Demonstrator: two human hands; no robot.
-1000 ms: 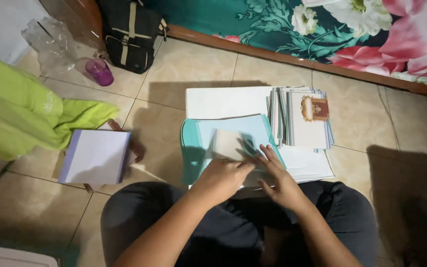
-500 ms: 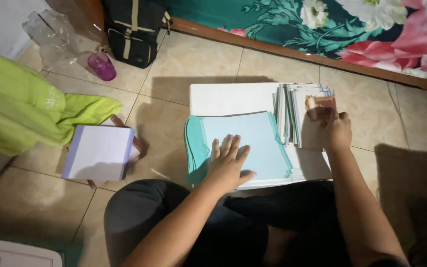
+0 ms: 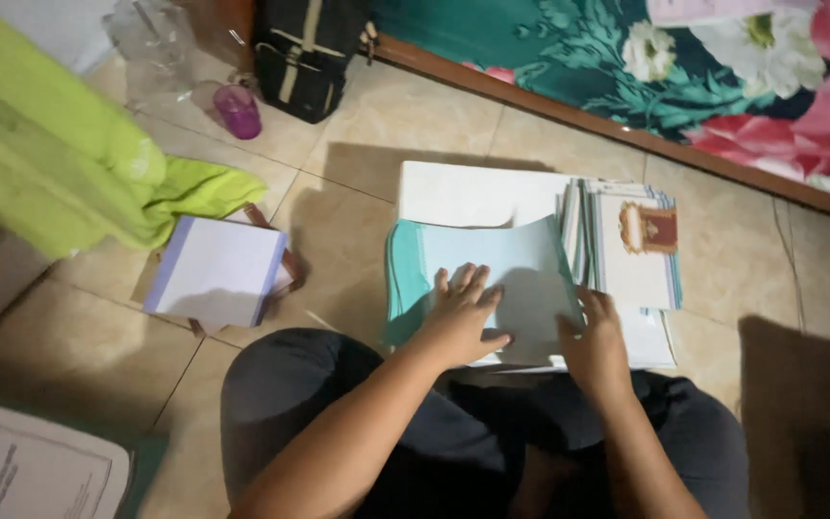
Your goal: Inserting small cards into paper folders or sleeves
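Left hand (image 3: pixel 461 322) lies flat, fingers spread, palm down on the light blue sheet (image 3: pixel 506 269); it grasps nothing, only presses on the paper's near half. Right hand (image 3: pixel 596 344) rests at the sheet's near right corner, fingers on the paper's edge; whether it pinches the edge or merely touches it cannot be told. The blue sheet tops a teal stack (image 3: pixel 402 279), whose edges show along the left side; the sheet's far edge lifts slightly, casting shadow on the white board (image 3: pixel 473 192) beneath. This board carries the whole lot and sits on the tiled floor (image 3: pixel 357 144) just ahead of the person's crossed legs. Along the board's right edge, just beside the right hand, stands a fanned pile of white cards (image 3: pixel 631 255), the top one bearing a brown and gold emblem. Well apart, to the left of the board, a white pad with lilac border (image 3: pixel 215 271) lies on the floor; beyond it a lime green cloth (image 3: pixel 79 173). Toward the far edge of the floor: a purple cup (image 3: pixel 239 111), a black bag (image 3: pixel 305 53), and a floral bedspread (image 3: pixel 722 67).
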